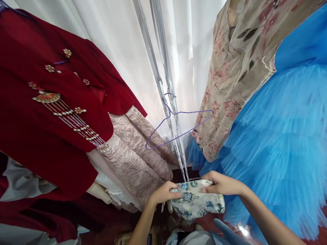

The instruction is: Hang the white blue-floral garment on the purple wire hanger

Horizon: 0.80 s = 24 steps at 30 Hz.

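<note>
Low in the head view, both my hands grip a white garment (196, 204) with a blue and yellow-green floral print. My left hand (166, 193) pinches its upper left edge, thumb on top. At the upper right edge, my right hand (220, 182) is closed on the cloth in the same way. The fabric hangs in folds below my fingers, and its exact kind is hard to make out. Above and ahead of my hands, a thin purple wire hanger (179, 136) hangs bare by its hook on a metal upright.
A silver metal rack (153, 51) stands before a white curtain (112, 37). On the left hang a dark red jacket (84, 78) with beaded ornaments and a pink brocade skirt (135, 153). To the right are a beige floral garment (224, 85) and a blue tulle dress (276, 146).
</note>
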{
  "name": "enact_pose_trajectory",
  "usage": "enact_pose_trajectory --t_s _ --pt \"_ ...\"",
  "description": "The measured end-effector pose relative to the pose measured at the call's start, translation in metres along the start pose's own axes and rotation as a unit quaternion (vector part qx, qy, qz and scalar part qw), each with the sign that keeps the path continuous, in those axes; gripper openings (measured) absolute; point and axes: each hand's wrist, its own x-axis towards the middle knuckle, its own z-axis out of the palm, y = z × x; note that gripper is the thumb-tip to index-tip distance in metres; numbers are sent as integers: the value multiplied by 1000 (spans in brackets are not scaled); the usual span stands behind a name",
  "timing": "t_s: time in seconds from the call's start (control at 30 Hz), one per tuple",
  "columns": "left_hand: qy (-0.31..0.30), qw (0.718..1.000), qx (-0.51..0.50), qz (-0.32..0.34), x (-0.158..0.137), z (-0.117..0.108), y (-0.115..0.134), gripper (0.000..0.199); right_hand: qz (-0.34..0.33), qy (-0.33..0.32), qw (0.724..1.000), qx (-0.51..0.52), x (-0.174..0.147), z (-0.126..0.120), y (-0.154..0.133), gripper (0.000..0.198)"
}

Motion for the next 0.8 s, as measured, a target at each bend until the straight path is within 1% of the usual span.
enact_pose_trajectory --t_s 0.07,0.1,0.2,0.27,0.33,0.37,0.43,0.5,0.53,0.6,0.63,0.67,0.7,0.73,0.8 --pt "31 999 18 1 -12 -23 -7 45 9 37 999 27 -12 -16 -4 38" --pt "58 998 34 5 -19 -34 -8 43 10 56 997 42 -17 -23 -5 38" --pt "153 984 85 14 -37 -63 -1 23 7 107 991 83 -27 -39 -1 38" --pt "201 972 124 16 -46 -77 7 12 4 127 986 109 -30 -44 3 41" --pt "245 959 142 28 -53 -86 13 10 1 139 982 129 -31 -47 7 43" --pt "267 953 133 43 -56 -90 16 10 0 142 980 137 -30 -47 8 45" --pt "313 943 82 81 -62 -99 19 12 0 150 977 150 -28 -48 10 46" --pt "363 922 7 134 -65 -108 22 15 -1 159 974 160 -25 -46 10 46" --pt "391 904 -30 170 -65 -114 25 17 -3 162 973 163 -22 -45 10 46" --pt "448 856 -86 245 -58 -126 35 21 -7 158 973 168 -15 -41 8 46" --pt "469 833 -107 274 -52 -132 42 23 -10 152 974 169 -11 -38 7 46" --pt "481 817 -127 292 -43 -138 49 23 -14 146 975 169 -7 -36 6 46" --pt "484 810 -151 296 -33 -143 56 23 -18 141 975 170 -2 -33 6 46" --pt "479 809 -183 288 -22 -148 62 24 -22 140 975 170 2 -31 6 45" --pt "460 810 -264 251 2 -158 71 28 -29 150 973 170 8 -29 9 44"
